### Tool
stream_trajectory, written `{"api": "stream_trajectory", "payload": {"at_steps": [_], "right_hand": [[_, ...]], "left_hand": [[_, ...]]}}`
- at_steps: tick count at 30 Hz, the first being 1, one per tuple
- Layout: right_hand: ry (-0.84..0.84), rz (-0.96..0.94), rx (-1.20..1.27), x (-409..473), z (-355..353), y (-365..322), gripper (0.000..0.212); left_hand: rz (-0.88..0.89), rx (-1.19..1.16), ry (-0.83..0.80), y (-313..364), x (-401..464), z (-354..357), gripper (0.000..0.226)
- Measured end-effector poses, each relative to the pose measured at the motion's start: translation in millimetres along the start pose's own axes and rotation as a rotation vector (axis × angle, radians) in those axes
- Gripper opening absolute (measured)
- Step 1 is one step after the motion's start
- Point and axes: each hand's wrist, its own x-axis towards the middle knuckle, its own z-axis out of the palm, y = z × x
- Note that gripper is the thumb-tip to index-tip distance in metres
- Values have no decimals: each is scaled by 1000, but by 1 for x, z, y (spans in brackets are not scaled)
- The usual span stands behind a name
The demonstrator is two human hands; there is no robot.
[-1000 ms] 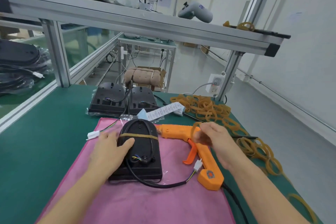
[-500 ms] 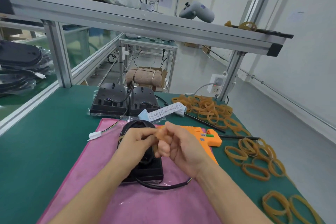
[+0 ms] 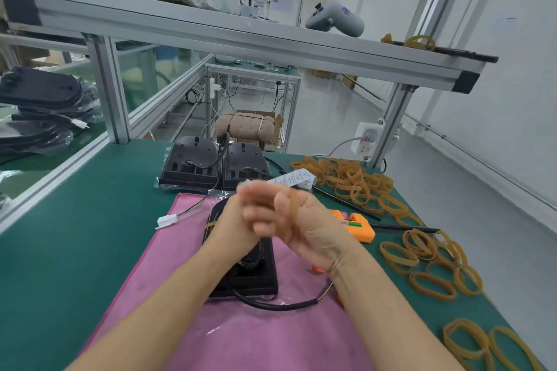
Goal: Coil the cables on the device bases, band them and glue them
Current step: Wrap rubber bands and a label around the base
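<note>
- While both hands meet mid-frame above the black plastic device base (image 3: 256, 277), the right hand (image 3: 304, 229) wears a tan rubber band (image 3: 294, 205) around its thumb.
- Left hand (image 3: 232, 223) — fingers blurred, grip cannot be told.

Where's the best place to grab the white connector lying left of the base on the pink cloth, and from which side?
Pinch the white connector across its narrow sides, coming from above on the left. It lies flat on the pink cloth at the edge, and its wires trail right toward the device base, so the left end is free.
</note>
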Motion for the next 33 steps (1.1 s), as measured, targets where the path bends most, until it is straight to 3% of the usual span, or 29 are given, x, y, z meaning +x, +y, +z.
{"api": "stream_trajectory", "payload": {"at_steps": [1, 3, 5, 7, 8, 11, 14, 17, 21, 24, 27, 30, 33], "right_hand": [[66, 43, -119, -4, 1, 3, 27], [127, 145, -450, -19, -4, 5, 12], [127, 274, -724, -38, -11, 6, 10], [92, 435, -977, -56, -13, 12, 16], [70, 485, -1126, -62, -13, 19, 20], [14, 496, -1462, -69, -3, 36, 22], [115, 482, -1640, -69, 2, 33, 22], [236, 434, -1655, -69, 1, 16, 24], [355, 252, -1289, -61, 3, 0, 27], [435, 94, -1173, -42, -2, 3, 26], [450, 125, -1226, -16, -12, 17, 20], [484, 139, -1125, -1, -20, 35, 9], [534, 134, -1075, 7, -20, 49, 19]], "left_hand": [[-8, 33, -62, -2, -2, -6, 19], [-85, 10, -78, -13, -7, -20, 14], [-209, -38, 121, -28, -18, -36, 23], [-368, 89, 309, -42, -28, -49, 9], [-459, 182, 296, -47, -34, -52, 6], [-648, 274, 87, -54, -46, -48, 35], [-640, 292, -42, -52, -45, -45, 38], [-630, 228, -68, -51, -43, -46, 26], [-616, 224, -69, -50, -47, -43, 22], [-628, 236, -33, -49, -49, -39, 32], [-623, 196, -8, -50, -50, -37, 39], [-619, 93, 42, -48, -51, -35, 27], [-652, 44, 134, -48, -52, -31, 40]]}}
